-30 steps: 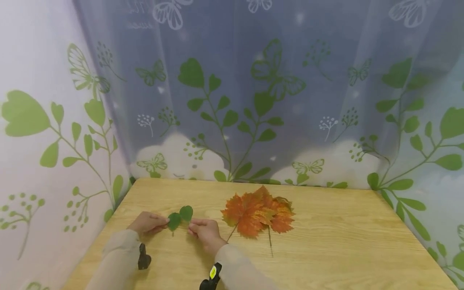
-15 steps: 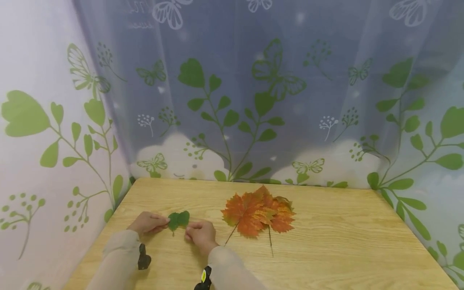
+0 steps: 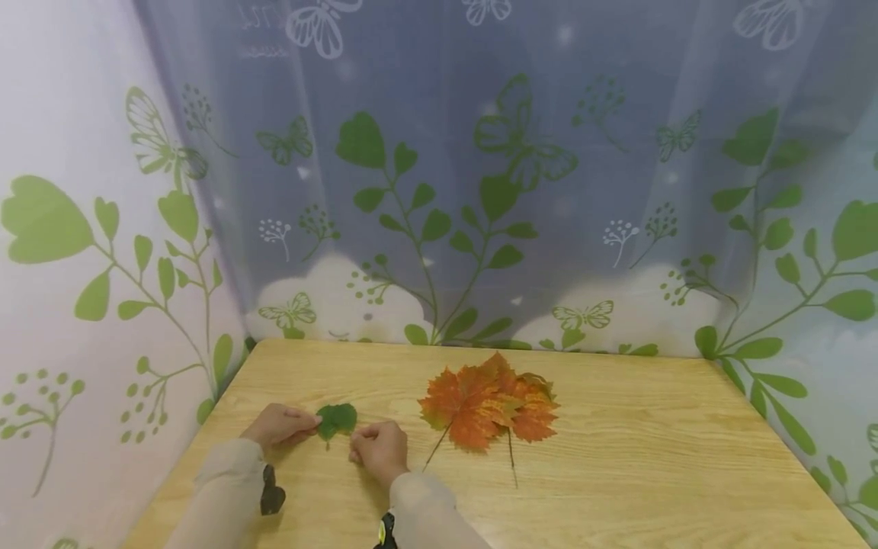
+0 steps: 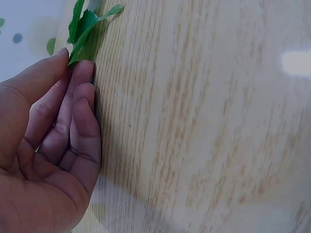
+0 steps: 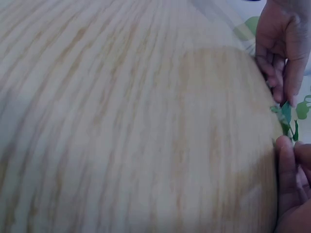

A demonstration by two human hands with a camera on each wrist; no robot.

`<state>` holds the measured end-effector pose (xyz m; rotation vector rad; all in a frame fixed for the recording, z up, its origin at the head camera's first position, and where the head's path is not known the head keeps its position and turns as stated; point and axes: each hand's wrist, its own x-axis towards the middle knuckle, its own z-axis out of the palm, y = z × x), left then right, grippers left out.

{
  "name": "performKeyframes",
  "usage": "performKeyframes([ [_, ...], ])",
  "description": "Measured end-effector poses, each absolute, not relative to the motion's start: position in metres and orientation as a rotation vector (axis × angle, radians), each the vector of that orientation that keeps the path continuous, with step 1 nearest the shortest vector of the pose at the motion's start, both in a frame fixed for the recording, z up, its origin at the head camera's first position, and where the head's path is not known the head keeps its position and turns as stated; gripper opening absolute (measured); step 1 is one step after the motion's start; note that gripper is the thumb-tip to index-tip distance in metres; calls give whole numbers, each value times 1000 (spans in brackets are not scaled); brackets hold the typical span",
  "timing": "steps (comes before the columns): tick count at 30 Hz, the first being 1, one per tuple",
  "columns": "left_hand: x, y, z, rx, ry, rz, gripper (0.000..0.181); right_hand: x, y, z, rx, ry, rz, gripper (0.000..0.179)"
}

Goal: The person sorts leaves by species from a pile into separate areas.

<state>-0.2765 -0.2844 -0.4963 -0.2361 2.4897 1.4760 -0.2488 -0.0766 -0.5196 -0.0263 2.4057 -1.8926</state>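
Note:
In the head view, two small green leaves (image 3: 338, 419) overlap just above the table's left half. My left hand (image 3: 281, 424) pinches the edge of one leaf between thumb and forefinger; the left wrist view shows that green leaf (image 4: 83, 36) at the fingertips. On the other side, my right hand (image 3: 381, 450) has its thumb and forefinger together. The right wrist view shows these right-hand fingers (image 5: 286, 167) at the thin stem of the other green leaf (image 5: 295, 130), which they appear to pinch. The stem's end is hidden by the fingers.
Orange-red maple-like leaves (image 3: 480, 404) with thin dark stems lie in a cluster to the right of my hands. They rest on a pale wooden table (image 3: 638, 457). A printed curtain (image 3: 453, 191) stands behind the table and along both sides.
My right hand has moved slightly left and down, bringing its leaf from upright beside the other to lying over it. My left hand has barely moved. The orange leaves stay put.

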Motion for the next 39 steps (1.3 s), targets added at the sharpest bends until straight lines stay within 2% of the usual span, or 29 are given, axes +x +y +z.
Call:
performKeyframes([
  [5, -278, -290, -499, -161, 2438, 1529, 29, -246, -75, -517, -61, 2421, -1895, 9],
  [28, -273, -284, -497, -180, 2534, 1455, 28, -246, -72, -517, -136, 2390, -1897, 11],
  [39, -274, -292, -497, -32, 2500, 1478, 31, -254, -43, -486, -233, 2131, -2023, 21],
])
